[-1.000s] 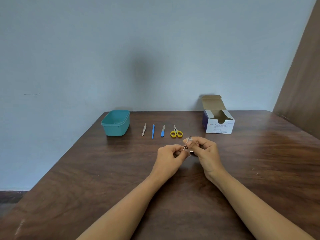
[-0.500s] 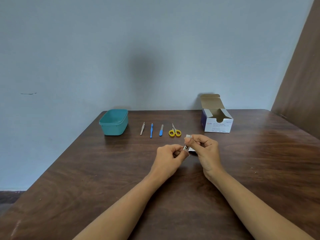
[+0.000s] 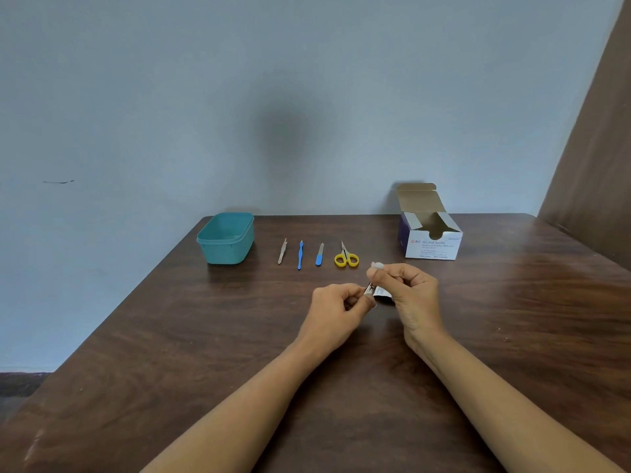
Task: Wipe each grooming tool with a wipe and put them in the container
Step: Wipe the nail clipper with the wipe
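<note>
Both hands work together: left hand (image 3: 336,303) pinches a small metal tool (image 3: 369,288), right hand (image 3: 408,290) pinches the wipe (image 3: 377,265). Recommend wiping every surface before binning.

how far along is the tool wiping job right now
Early. Nothing shows inside the teal container, though its floor is partly hidden. In hand: the left hand pinches a small metal tool while the right hand holds a white wipe against it. Left on the table: tweezers, blue tool, blue-handled file, yellow scissors.
</note>
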